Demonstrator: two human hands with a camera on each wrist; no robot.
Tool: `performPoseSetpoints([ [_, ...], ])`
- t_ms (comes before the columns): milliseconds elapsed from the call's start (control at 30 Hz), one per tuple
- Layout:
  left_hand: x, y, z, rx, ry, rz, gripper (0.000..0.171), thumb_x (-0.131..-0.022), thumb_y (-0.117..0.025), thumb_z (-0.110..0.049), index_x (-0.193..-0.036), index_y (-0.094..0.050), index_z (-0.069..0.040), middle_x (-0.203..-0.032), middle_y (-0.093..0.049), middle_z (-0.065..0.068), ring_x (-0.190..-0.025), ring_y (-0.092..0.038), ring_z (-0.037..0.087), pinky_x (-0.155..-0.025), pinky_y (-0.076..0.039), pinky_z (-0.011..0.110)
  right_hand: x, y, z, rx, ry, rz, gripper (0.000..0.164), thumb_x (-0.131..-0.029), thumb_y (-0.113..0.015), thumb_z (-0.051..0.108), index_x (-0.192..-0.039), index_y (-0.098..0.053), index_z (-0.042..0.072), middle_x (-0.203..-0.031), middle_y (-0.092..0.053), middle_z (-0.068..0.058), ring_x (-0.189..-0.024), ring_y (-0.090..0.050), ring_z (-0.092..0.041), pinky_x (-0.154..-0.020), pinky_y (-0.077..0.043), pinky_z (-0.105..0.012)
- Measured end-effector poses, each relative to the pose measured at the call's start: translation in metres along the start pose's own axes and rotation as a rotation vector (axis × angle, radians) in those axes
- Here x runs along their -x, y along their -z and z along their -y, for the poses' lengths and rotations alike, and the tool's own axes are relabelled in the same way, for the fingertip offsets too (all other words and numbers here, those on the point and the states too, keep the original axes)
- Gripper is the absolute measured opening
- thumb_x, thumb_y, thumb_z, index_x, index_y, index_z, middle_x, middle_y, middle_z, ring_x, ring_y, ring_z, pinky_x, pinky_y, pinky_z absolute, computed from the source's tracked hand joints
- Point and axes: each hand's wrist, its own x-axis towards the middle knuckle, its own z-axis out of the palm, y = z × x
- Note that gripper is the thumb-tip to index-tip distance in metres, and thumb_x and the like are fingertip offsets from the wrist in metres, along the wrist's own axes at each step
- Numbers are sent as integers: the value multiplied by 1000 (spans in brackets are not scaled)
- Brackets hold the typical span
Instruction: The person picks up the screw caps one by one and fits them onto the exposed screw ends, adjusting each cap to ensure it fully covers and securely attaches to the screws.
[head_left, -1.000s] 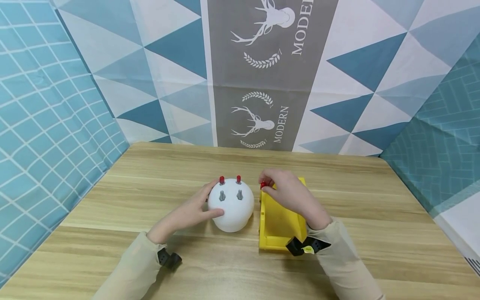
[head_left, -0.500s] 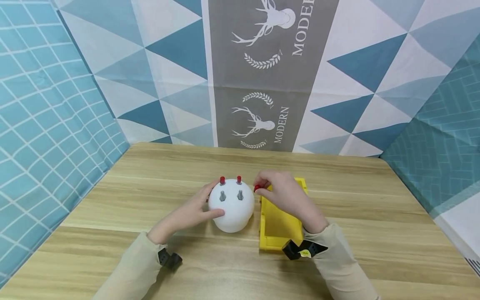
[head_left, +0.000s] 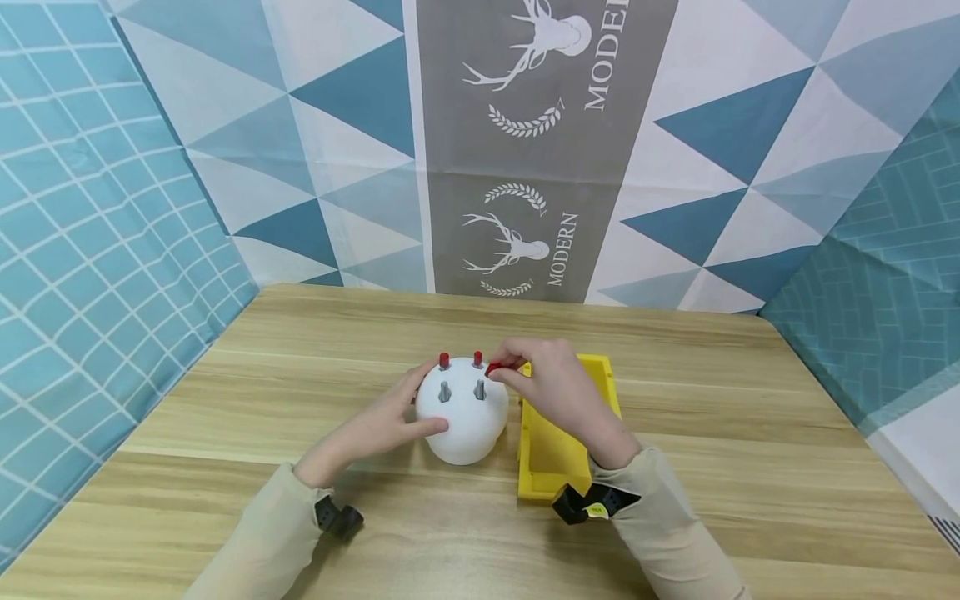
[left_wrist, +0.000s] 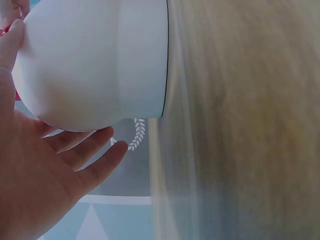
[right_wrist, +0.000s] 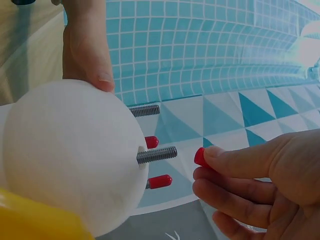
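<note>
A white rounded dome [head_left: 461, 433] stands on the table with threaded metal bolts sticking out of it. Red caps [head_left: 444, 360] cover the two far bolts; the two nearer bolts [right_wrist: 157, 154] are bare. My right hand [head_left: 555, 392] pinches a small red cap [right_wrist: 200, 157] between thumb and forefinger. In the right wrist view, this cap is a short gap away from the tip of a bare bolt. My left hand [head_left: 378, 429] rests against the dome's left side, thumb on the near face and the other fingers, fairly straight, spread along the far side, partly hidden.
Right of the dome, beneath my right hand and wrist, sits a yellow open bin [head_left: 558, 450]; what lies in its covered part is hidden. The wooden table [head_left: 337, 333] ends at a patterned wall cloth [head_left: 360, 208] behind.
My right hand has moved left from over the yellow bin to the dome's right side, carrying the red cap. My left hand and the dome have stayed put.
</note>
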Motion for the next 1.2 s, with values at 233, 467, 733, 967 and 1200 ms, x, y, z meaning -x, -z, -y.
performPoseSetpoints([
  [233,0,0,0,6,0,7,91,-77,-64,-51,-146,-15,-17,-147,-25,7,-133,-29,28,-103,-31,52,-2,-6,4,-42,52,-28,12,-79,-69,16,-90,-72,13,-86,-68,5,-77,-62,-7,-69,-52,-20],
  [467,0,0,2,14,-7,8,90,-78,-64,-52,-146,-15,-20,-147,-25,4,-131,-31,25,-102,-32,50,-6,-12,8,-44,98,-57,14,-79,-69,12,-93,-72,10,-87,-70,1,-77,-64,-9,-68,-52,-18],
  [733,1,0,2,11,-33,5,89,-78,-63,-52,-146,-15,-19,-147,-25,4,-132,-31,24,-103,-32,50,-7,-21,11,-54,116,-79,13,-79,-70,11,-91,-72,9,-85,-70,0,-76,-63,-10,-66,-50,-15],
  [967,0,1,2,27,-43,10,89,-79,-63,-51,-146,-14,-19,-146,-26,4,-131,-33,24,-101,-34,48,-9,-28,12,-71,109,-84,11,-78,-71,14,-89,-72,12,-83,-69,4,-75,-62,-7,-67,-52,-19],
  [1200,0,1,2,24,-45,9,89,-79,-63,-51,-146,-14,-19,-147,-25,4,-129,-34,25,-100,-37,48,-10,-37,11,-84,152,-109,10,-78,-71,13,-88,-72,11,-82,-69,3,-74,-62,-7,-66,-53,-24],
])
